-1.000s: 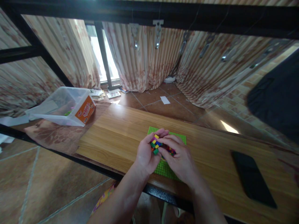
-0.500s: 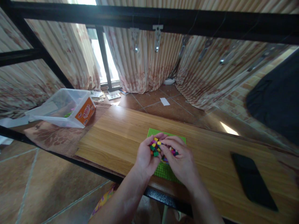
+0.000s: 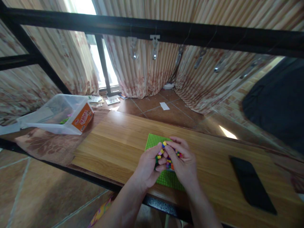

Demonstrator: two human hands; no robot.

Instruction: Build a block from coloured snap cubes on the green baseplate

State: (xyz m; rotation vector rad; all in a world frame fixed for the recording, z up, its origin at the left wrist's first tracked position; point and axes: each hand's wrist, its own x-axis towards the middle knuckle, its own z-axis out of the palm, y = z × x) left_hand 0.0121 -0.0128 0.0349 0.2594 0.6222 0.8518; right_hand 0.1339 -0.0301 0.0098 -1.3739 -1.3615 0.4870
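Above a green studded baseplate (image 3: pixel 152 139), my two hands meet at the fingertips. My left hand (image 3: pixel 147 166) is curled around several small coloured toy bricks (image 3: pixel 159 156), green, yellow and pink among them, partly hidden by its fingers. Between the left thumb and the right fingertips shows a small yellow brick (image 3: pixel 164 143) with a blue one against it. My right hand (image 3: pixel 185 164) pinches at the yellow brick. Below and behind the fingers, a cluster of multicoloured bricks (image 3: pixel 169 165) is seen over the baseplate, partly covered by the right hand.
The baseplate lies on a wooden board (image 3: pixel 114 136). A black phone-like slab (image 3: pixel 253 183) rests at the right. At the left stands a clear plastic bin (image 3: pixel 52 128) with an orange label and a few green and pink pieces inside. A black metal bar (image 3: pixel 142 27) crosses above.
My left hand has closed more over its bricks, and its thumb has come up to the right fingertips. A yellow brick and a blue one now show raised between both hands. The view has shifted slightly.
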